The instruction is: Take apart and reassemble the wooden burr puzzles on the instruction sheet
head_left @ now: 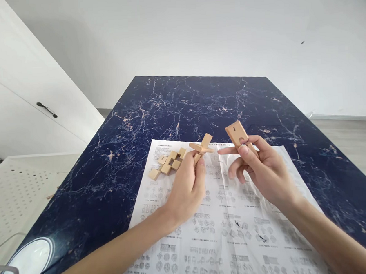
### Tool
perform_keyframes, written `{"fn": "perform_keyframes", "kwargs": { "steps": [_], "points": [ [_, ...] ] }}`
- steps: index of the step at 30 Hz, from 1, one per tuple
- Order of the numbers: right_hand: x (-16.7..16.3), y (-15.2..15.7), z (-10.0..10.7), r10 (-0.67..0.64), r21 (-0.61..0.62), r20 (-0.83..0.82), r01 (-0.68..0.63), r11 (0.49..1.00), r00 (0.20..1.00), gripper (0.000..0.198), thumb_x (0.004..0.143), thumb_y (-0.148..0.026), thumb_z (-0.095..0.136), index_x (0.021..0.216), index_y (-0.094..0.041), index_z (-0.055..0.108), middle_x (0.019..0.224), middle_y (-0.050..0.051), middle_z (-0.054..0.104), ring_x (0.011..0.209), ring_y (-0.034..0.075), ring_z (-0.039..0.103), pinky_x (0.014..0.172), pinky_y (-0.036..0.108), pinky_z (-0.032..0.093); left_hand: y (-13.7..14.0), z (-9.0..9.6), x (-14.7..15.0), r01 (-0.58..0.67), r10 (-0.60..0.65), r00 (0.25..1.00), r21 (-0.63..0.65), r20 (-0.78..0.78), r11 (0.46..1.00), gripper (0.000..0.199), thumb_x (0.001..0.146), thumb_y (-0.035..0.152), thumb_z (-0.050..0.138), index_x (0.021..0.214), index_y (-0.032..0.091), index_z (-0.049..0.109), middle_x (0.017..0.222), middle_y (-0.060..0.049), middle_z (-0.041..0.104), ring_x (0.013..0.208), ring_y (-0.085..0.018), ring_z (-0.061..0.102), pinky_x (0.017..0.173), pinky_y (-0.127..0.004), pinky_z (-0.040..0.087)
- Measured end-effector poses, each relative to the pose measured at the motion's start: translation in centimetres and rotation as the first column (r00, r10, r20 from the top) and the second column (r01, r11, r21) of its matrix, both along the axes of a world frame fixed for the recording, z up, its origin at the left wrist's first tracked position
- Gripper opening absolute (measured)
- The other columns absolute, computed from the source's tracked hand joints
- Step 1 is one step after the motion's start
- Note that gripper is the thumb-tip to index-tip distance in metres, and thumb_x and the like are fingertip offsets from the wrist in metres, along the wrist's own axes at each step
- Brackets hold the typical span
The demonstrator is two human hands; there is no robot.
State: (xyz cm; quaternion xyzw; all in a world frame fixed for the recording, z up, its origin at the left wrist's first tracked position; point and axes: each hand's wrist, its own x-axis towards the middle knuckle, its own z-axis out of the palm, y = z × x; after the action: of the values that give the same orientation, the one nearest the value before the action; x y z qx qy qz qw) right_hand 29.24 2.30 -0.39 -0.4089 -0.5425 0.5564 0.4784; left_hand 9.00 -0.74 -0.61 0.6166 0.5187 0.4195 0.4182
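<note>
My left hand (188,181) is closed round crossed wooden puzzle pieces (205,144), which stick up above the thumb and fingers. In my right hand (264,165) a flat wooden puzzle piece (236,131) with a dark mark and a round notch is pinched between thumb and finger. The right index finger points toward the crossed pieces; whether it touches them I cannot tell. Left of my left hand, several notched wooden pieces (168,162) lie grouped on the printed instruction sheet (217,208). Part of that group is hidden behind the left hand.
The creased sheet lies on a dark blue marbled table (181,104). At the lower left stands a round white object (28,259) with a grey curved part. A white perforated surface (14,203) and a white cabinet with a black handle (46,110) are on the left.
</note>
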Motion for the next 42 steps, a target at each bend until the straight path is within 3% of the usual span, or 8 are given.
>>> {"fn": "perform_keyframes", "kwargs": {
  "steps": [4,7,11,16,20,27,33,42],
  "points": [
    [0.1,-0.2,-0.2,-0.009,0.014,-0.011,0.009,1.0,1.0,0.024,0.11,-0.047,0.059,0.098,-0.027,0.058,0.063,-0.007,0.049,0.045,0.009,0.036,0.045,0.027,0.028,-0.1,-0.1,0.0,0.002,-0.002,1.0,-0.008,-0.007,1.0,0.025,0.115,0.036,0.039,0.094,0.023,0.046,0.082,0.0,0.048,0.076,-0.019,0.049,0.07,-0.036,0.039],
    [0.0,-0.3,0.1,0.067,-0.007,-0.07,-0.068,0.998,0.995,0.023,0.113,-0.044,0.054,0.1,-0.026,0.061,0.067,-0.007,0.034,0.053,0.011,0.027,0.049,0.029,0.023,-0.1,-0.2,0.0,0.001,-0.001,1.0,0.001,-0.028,1.0,0.028,0.115,0.037,0.039,0.09,0.023,0.044,0.083,0.0,0.048,0.076,-0.019,0.048,0.069,-0.036,0.039],
    [-0.6,-1.1,0.9,0.18,0.009,-0.073,-0.18,0.984,0.981,0.022,0.114,-0.039,0.049,0.131,-0.03,0.059,0.072,-0.005,0.043,0.053,0.011,0.032,0.048,0.029,0.028,0.1,-0.3,0.0,0.02,-0.019,0.999,0.014,-0.049,1.0,0.024,0.115,0.037,0.038,0.099,0.022,0.049,0.091,-0.002,0.055,0.085,-0.02,0.053,0.075,-0.037,0.041],
    [-1.7,-3.0,1.2,0.197,0.082,0.003,-0.196,0.977,0.98,0.05,0.114,-0.036,0.049,0.161,-0.038,0.031,0.07,-0.005,0.056,0.048,0.013,0.04,0.046,0.03,0.041,0.1,-0.1,0.1,0.039,-0.036,0.996,0.038,-0.085,0.999,0.022,0.115,0.032,0.035,0.101,0.022,0.049,0.096,-0.005,0.057,0.085,-0.022,0.054,0.079,-0.04,0.044],
    [-2.5,-4.3,0.8,0.231,0.102,0.026,-0.233,0.967,0.973,0.054,0.115,-0.037,0.048,0.163,-0.044,0.024,0.069,-0.005,0.056,0.049,0.015,0.042,0.043,0.03,0.042,0.1,-0.3,0.1,0.08,-0.072,0.992,0.083,-0.1,0.993,0.017,0.113,0.028,0.036,0.105,0.022,0.05,0.102,-0.007,0.059,0.088,-0.023,0.056,0.08,-0.042,0.046],
    [-2.9,-4.6,0.5,0.204,0.116,0.04,-0.207,0.971,0.978,0.049,0.115,-0.036,0.047,0.159,-0.044,0.029,0.071,-0.005,0.057,0.048,0.015,0.043,0.042,0.03,0.044,-0.1,-0.9,0.0,0.175,-0.155,0.977,0.13,-0.146,0.976,0.015,0.112,0.028,0.042,0.119,0.023,0.054,0.116,-0.009,0.062,0.1,-0.025,0.058,0.087,-0.043,0.048],
    [-3.0,-4.5,0.5,0.182,0.141,0.031,-0.185,0.973,0.983,0.044,0.115,-0.032,0.045,0.156,-0.041,0.031,0.072,-0.006,0.057,0.046,0.012,0.043,0.041,0.026,0.042,-0.5,-0.7,0.2,0.168,-0.143,0.973,0.13,-0.184,0.977,0.025,0.111,0.028,0.04,0.134,0.023,0.049,0.116,-0.01,0.06,0.096,-0.025,0.058,0.085,-0.045,0.05],
    [-3.0,-4.4,0.5,0.161,0.15,0.024,-0.163,0.975,0.987,0.04,0.115,-0.033,0.046,0.153,-0.039,0.036,0.074,-0.006,0.06,0.045,0.012,0.046,0.04,0.026,0.044,-0.7,-0.8,0.3,0.153,-0.127,0.966,0.101,-0.226,0.983,0.025,0.11,0.032,0.043,0.133,0.024,0.049,0.111,-0.01,0.062,0.096,-0.028,0.063,0.085,-0.047,0.054]
  ]
}}
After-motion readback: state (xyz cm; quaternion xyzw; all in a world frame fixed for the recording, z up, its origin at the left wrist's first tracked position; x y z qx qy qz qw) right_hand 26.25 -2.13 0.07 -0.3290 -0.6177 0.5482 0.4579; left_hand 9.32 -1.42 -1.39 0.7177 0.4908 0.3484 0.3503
